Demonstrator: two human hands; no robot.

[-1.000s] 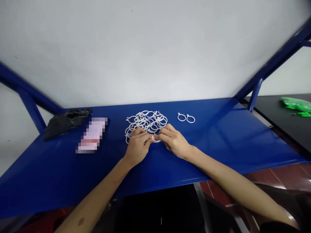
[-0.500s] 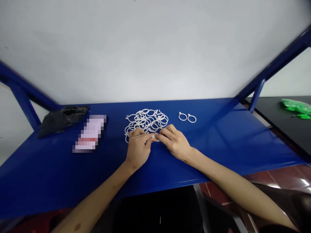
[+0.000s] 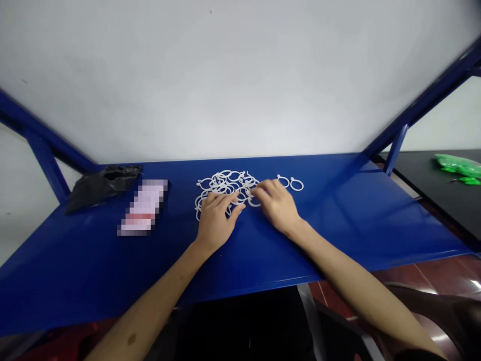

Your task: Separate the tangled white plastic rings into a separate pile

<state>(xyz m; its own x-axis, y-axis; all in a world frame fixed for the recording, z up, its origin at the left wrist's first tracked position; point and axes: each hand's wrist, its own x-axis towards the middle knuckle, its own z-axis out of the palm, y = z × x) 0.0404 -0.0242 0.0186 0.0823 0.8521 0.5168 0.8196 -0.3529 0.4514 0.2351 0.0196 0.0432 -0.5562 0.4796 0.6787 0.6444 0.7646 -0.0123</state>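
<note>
A pile of white plastic curtain rings, each with a small eyelet or knob, lies on the blue table. My left hand rests over the near side of the pile, fingers spread and thumb apart, with nothing gripped. Bent fingers of my right hand pinch one white curtain ring at the pile's right side; part of that ring is hidden. Just beyond my right hand two separate curtain rings lie side by side, one partly covered by the hand.
To the left are a black plastic bag and a blurred-out phone-shaped object. Blue metal braces rise at both sides against a pale wall. A green packet sits on a dark table at the right.
My hands were together, pinching a small white part between them. Now they have parted: the left has opened over the pile, and the right has shifted right with a ring.
</note>
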